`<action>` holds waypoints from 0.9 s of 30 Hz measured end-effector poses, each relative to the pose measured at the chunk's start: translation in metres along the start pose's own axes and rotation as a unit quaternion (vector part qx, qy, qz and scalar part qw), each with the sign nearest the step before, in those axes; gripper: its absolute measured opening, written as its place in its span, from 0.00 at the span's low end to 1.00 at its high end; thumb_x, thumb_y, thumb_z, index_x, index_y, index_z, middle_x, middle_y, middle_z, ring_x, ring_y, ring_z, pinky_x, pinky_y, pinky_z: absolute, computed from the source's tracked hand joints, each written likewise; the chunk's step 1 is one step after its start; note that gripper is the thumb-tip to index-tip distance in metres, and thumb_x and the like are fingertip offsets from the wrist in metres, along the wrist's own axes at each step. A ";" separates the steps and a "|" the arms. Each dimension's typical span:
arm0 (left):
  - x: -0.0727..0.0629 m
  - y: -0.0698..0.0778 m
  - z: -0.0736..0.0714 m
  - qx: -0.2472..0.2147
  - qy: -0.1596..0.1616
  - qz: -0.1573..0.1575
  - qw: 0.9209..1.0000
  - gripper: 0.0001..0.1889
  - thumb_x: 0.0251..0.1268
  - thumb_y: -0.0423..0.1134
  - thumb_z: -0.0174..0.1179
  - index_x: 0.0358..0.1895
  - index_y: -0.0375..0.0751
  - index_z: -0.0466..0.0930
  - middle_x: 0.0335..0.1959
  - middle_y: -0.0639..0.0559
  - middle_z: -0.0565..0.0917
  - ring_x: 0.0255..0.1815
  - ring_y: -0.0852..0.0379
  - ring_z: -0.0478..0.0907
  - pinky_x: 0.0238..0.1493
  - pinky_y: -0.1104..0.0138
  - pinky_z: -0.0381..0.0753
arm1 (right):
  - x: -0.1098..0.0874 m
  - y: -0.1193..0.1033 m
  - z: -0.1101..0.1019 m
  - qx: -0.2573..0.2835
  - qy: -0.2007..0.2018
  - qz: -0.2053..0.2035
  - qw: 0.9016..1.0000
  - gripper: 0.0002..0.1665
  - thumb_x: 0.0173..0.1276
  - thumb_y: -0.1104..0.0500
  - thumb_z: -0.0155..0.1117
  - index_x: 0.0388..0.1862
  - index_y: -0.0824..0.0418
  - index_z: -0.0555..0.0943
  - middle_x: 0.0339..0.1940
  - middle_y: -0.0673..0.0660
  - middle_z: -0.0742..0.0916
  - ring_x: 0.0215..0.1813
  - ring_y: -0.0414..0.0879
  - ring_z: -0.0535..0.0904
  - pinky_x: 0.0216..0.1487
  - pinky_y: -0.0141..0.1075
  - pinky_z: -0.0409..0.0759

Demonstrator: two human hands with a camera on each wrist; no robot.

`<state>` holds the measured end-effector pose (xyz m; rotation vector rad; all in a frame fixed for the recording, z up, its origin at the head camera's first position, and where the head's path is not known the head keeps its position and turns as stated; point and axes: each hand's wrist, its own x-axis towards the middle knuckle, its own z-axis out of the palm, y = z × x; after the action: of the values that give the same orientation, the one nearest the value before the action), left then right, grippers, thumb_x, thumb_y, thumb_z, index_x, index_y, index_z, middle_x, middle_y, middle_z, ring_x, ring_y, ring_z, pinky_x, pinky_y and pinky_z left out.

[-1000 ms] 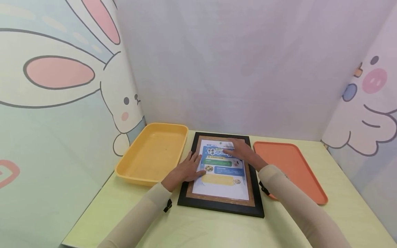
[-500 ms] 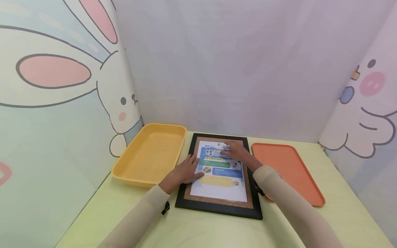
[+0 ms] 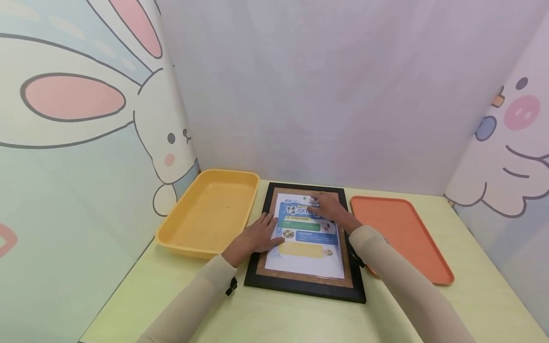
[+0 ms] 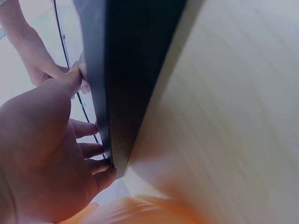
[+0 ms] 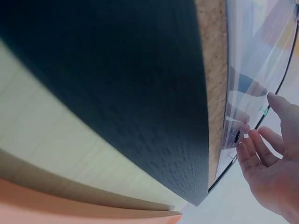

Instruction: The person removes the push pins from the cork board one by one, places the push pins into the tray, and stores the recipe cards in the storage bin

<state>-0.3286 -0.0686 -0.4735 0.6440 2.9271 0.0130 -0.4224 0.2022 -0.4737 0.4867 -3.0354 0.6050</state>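
A cork board (image 3: pixel 296 278) in a wide black frame (image 3: pixel 305 291) lies on the table, with a glossy printed sheet (image 3: pixel 296 265) on it. In the head view my left hand (image 3: pixel 257 235) rests with spread fingers on the left edge of frame and sheet. My right hand (image 3: pixel 327 207) reaches over the sheet's upper right part, fingertips down at it, thumb and fingers apart. A small dark round spot (image 5: pixel 238 136) shows by those fingertips in the right wrist view; its kind is unclear. Near the sheet's top sits a tiny green mark (image 3: pixel 304 197).
To the left of the board stands a yellow tray (image 3: pixel 227 209) with raised sides. A flat orange tray (image 3: pixel 399 228) lies on the right, partly under the right forearm. Behind the table (image 3: pixel 257 314) hangs a pale curtain (image 3: pixel 309 95); cartoon-printed walls flank it.
Both hands stay in about the same places on the board. The right hand's fingers shift only slightly at the sheet's upper right, and the head view sways a little.
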 end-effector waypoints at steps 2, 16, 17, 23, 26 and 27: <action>0.000 0.001 -0.001 0.003 -0.003 -0.001 1.000 0.45 0.77 0.68 0.49 0.83 0.40 0.55 0.85 0.40 0.52 0.85 0.41 0.48 0.80 0.52 0.58 | 0.002 0.001 0.001 -0.004 0.003 0.002 1.000 0.38 0.74 0.45 0.69 0.73 0.66 0.74 0.63 0.65 0.83 0.58 0.57 0.80 0.62 0.53 0.79; 0.000 0.006 -0.003 0.012 0.012 0.004 1.000 0.45 0.75 0.68 0.52 0.82 0.40 0.58 0.84 0.40 0.56 0.83 0.41 0.53 0.78 0.51 0.64 | 0.015 0.005 0.006 0.005 0.006 0.006 1.000 0.33 0.74 0.48 0.69 0.70 0.65 0.78 0.57 0.63 0.84 0.52 0.54 0.79 0.56 0.50 0.80; 0.000 0.006 -0.003 0.011 0.013 0.004 1.000 0.45 0.75 0.68 0.52 0.82 0.40 0.58 0.84 0.40 0.57 0.83 0.40 0.54 0.77 0.51 0.64 | 0.015 0.004 0.005 0.004 0.008 0.002 1.000 0.32 0.74 0.48 0.69 0.70 0.65 0.78 0.57 0.63 0.84 0.51 0.54 0.79 0.55 0.49 0.80; -0.001 0.006 -0.004 0.015 0.011 -0.001 1.000 0.44 0.74 0.68 0.53 0.81 0.41 0.59 0.83 0.41 0.58 0.83 0.41 0.55 0.77 0.50 0.65 | 0.021 0.000 0.006 0.008 0.015 -0.013 1.000 0.27 0.75 0.51 0.69 0.66 0.66 0.81 0.56 0.63 0.86 0.53 0.55 0.80 0.57 0.50 0.80; -0.001 0.007 -0.004 0.014 0.010 -0.002 1.000 0.45 0.74 0.68 0.53 0.82 0.41 0.59 0.83 0.41 0.58 0.83 0.41 0.54 0.77 0.50 0.64 | 0.027 0.000 0.007 0.020 0.014 -0.007 1.000 0.25 0.75 0.53 0.69 0.65 0.65 0.82 0.57 0.63 0.86 0.56 0.55 0.80 0.61 0.51 0.79; -0.001 0.007 -0.004 0.014 0.009 -0.002 1.000 0.45 0.74 0.68 0.52 0.82 0.41 0.59 0.83 0.41 0.58 0.83 0.41 0.54 0.77 0.51 0.64 | 0.029 0.000 0.007 0.022 0.012 -0.003 1.000 0.25 0.75 0.53 0.69 0.64 0.65 0.83 0.57 0.63 0.86 0.56 0.55 0.81 0.61 0.51 0.79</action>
<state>-0.3252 -0.0630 -0.4687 0.6467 2.9503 -0.0227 -0.4492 0.1908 -0.4787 0.4859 -3.0031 0.6735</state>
